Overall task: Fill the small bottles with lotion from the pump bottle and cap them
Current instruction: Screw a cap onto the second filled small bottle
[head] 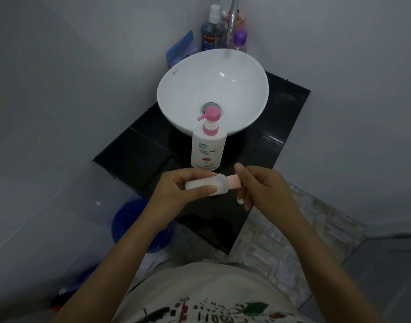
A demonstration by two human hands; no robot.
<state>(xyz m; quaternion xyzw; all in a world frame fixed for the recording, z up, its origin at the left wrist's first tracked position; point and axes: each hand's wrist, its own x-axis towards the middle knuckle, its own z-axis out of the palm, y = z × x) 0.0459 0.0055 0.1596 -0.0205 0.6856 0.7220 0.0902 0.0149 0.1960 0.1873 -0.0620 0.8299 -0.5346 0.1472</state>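
I hold a small translucent bottle (211, 185) sideways over the black counter, white lotion showing inside it. My left hand (176, 190) wraps its body. The fingers of my right hand (260, 185) pinch its pale pink cap (233, 183), which sits on the bottle's neck. The white pump bottle (208, 148) with a pink pump head stands upright on the counter just beyond my hands, in front of the basin. A small white thing (239, 201) shows under my right fingers; I cannot tell what it is.
A white round basin (176, 94) sits on the black tiled counter (134, 150). Behind it stand a mouthwash bottle (209, 33), a purple-capped bottle (240, 39), a blue pouch (181, 50) and the tap (232, 22). A blue bucket (130, 220) is on the floor at left.
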